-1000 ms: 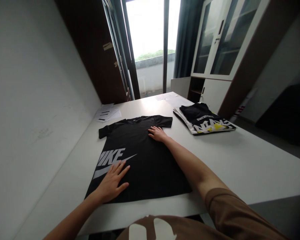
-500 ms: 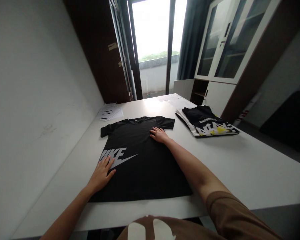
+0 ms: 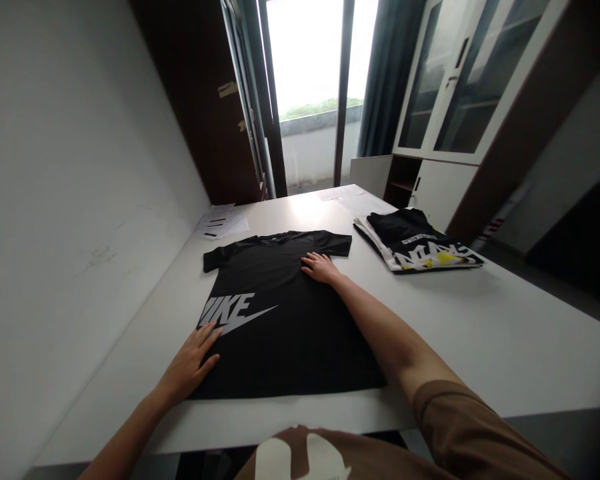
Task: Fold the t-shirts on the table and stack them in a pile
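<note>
A black T-shirt [image 3: 290, 340] lies spread flat on the white table, its collar pointing away from me and its hem toward me. Grey lettering and a swoosh are printed on its left part. My left hand [image 3: 190, 360] rests on the shirt's left edge, just below the print, with fingers spread. Up near the right sleeve, my right hand [image 3: 321, 268] lies flat on the cloth, fingers stretched out. Neither hand grips anything.
A stack of folded shirts [image 3: 415, 243] sits on the table's [image 3: 480, 333] right side. Papers [image 3: 223, 222] lie at the far left corner, and more sheets [image 3: 347, 195] at the far edge. A wall [image 3: 80, 233] borders the table's left side.
My left hand has slid left and toward me, from over the print to the shirt's left edge. My right hand stays in place on the cloth.
</note>
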Demonstrator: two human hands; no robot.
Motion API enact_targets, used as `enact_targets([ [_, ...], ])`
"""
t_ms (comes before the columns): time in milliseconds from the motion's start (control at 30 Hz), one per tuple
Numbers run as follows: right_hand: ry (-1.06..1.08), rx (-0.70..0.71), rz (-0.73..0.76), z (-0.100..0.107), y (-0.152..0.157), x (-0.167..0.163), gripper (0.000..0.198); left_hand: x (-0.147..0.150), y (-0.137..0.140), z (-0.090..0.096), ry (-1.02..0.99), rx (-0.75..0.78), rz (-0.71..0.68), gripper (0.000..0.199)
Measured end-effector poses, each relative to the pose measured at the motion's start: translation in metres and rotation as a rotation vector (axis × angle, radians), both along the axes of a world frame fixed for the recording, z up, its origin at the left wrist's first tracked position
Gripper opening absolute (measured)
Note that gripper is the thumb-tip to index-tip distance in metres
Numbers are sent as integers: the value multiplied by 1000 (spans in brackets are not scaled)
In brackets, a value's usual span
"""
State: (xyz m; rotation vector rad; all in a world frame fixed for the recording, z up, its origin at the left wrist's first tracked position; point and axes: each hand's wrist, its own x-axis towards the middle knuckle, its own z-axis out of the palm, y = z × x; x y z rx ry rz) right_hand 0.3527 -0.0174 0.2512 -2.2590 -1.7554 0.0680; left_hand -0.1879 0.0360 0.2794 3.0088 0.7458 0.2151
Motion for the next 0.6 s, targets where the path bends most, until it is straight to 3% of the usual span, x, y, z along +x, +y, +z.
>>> enact_targets([
  [133,3,-10,-4,1,0,-2,61,-4,3,7,41,-12,-15,68],
  [233,-1,-13,-10,2,-1,-3,61,15,9,17,47,-7,-39,70],
  [400,-16,-14,-2,2,-2,-4,60,89,31,25,43,-42,-83,64],
  [600,-32,-26,-6,3,-2,-6,59,185,76,7,72,-82,12,68],
])
